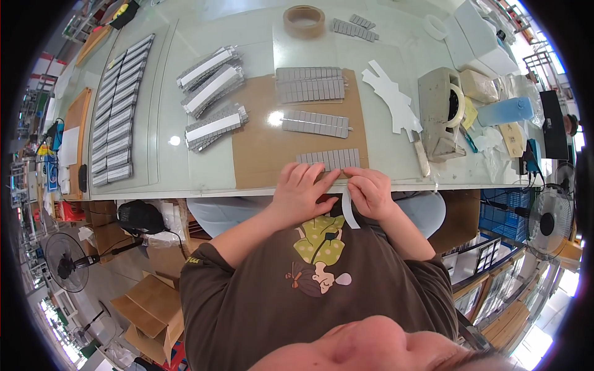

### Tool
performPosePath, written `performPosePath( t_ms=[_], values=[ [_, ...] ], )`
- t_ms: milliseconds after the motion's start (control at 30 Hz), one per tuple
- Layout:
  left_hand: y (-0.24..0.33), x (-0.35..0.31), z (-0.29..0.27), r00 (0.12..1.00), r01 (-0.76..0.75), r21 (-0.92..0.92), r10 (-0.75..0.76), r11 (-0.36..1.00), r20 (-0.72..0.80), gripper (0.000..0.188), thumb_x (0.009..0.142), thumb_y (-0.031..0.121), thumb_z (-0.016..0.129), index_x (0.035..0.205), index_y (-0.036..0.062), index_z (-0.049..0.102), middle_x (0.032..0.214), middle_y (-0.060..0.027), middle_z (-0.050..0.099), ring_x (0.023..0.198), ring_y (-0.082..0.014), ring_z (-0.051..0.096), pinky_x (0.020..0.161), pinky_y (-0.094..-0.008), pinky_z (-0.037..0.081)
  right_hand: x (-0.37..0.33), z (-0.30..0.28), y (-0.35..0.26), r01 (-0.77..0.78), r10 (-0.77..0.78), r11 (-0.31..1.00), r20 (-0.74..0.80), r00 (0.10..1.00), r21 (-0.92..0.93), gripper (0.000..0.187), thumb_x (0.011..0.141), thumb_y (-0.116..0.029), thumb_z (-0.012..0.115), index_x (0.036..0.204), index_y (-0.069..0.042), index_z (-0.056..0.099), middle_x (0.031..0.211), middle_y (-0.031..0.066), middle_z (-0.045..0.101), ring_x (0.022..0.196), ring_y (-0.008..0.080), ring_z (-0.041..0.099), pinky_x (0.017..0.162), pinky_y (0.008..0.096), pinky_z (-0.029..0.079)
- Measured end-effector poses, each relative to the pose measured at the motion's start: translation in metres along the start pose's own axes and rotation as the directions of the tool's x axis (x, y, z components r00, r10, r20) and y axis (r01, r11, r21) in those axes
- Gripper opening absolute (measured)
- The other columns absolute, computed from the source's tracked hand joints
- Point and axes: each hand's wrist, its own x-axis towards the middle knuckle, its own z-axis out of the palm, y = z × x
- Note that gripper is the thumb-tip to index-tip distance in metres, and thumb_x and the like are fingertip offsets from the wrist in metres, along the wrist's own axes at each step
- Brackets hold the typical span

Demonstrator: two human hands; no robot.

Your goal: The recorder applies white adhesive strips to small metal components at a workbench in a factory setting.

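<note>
At the table's front edge, a grey segmented strip (337, 158) lies on the brown cardboard sheet (260, 148). My left hand (301, 193) rests along the strip's near side, its index finger stretched toward the right hand and its thumb apart. My right hand (369, 194) is closed, fingers curled, at the strip's near right edge. From its fingers a narrow white strip of tape (350, 213) hangs down over the table edge. Farther up the cardboard lie another grey segmented strip (315, 123) and a group of grey segmented strips (309, 85).
Stacked grey strips with white bands (213, 89) lie left of the cardboard; long bundled rows (122, 117) are farther left. A tape roll (304, 21) sits at the back. On the right are white backing paper (391, 93), a knife (421, 154), a tape dispenser (438, 111) and a blue bottle (506, 111).
</note>
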Motion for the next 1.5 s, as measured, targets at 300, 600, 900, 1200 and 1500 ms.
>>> performPosePath(
  t_ms=[300,600,900,1200,1500],
  values=[
    [0.0,0.001,0.0,1.0,-0.001,-0.014,0.001,1.0,-0.011,0.057,0.081,0.044,0.076,0.131,0.0187,0.067,0.121,-0.004,0.056,0.112,-0.0238,0.051,0.103,-0.0453,0.04,0.001,0.0,-0.002,0.004,-0.003,0.999,0.026,1.0,-0.042,0.014,0.079,-0.002,0.072,0.09,-0.002,0.063,0.104,0.0152,0.074,0.074,0.031,0.071,0.063,0.0388,0.057],
    [0.0,0.0,0.0,1.0,0.002,-0.015,-0.002,1.0,-0.006,0.056,0.081,0.045,0.076,0.13,0.0191,0.068,0.12,-0.004,0.056,0.112,-0.024,0.051,0.103,-0.0456,0.04,0.002,-0.001,-0.003,-0.001,0.002,0.999,0.03,1.0,-0.035,0.014,0.079,-0.001,0.071,0.091,-0.003,0.064,0.105,0.0152,0.074,0.073,0.0308,0.07,0.063,0.0391,0.056],
    [-0.018,-0.018,-0.014,0.992,-0.039,-0.129,0.023,0.991,-0.124,0.047,0.073,0.029,0.082,0.116,0.015,0.072,0.108,-0.0019,0.06,0.101,-0.0245,0.055,0.094,-0.045,0.044,-0.012,-0.014,-0.005,-0.17,0.164,0.97,0.051,0.985,0.176,0.011,0.086,0.002,0.071,0.094,-0.002,0.066,0.094,0.0131,0.072,0.076,0.0295,0.069,0.066,0.0369,0.055],
    [-0.036,-0.03,-0.02,0.986,-0.081,-0.041,0.074,0.996,-0.152,0.039,0.07,0.024,0.083,0.106,0.0123,0.075,0.104,-0.0007,0.064,0.097,-0.0246,0.057,0.089,-0.0418,0.047,-0.014,-0.024,-0.003,-0.528,0.555,0.614,0.155,0.817,0.587,0.017,0.099,0.003,0.064,0.115,0.003,0.07,0.091,0.0053,0.067,0.076,0.0109,0.066,0.064,0.0249,0.054],
    [-0.033,-0.029,-0.018,0.991,-0.014,0.036,0.019,0.999,-0.134,0.043,0.074,0.034,0.08,0.11,0.0111,0.075,0.111,-0.0016,0.065,0.101,-0.0242,0.059,0.094,-0.0423,0.046,0.024,-0.007,-0.003,-0.506,0.798,0.097,0.237,0.554,0.857,0.012,0.096,0.003,0.066,0.109,0.003,0.065,0.087,0.0085,0.069,0.07,0.0156,0.07,0.062,0.0294,0.06]
  ],
)
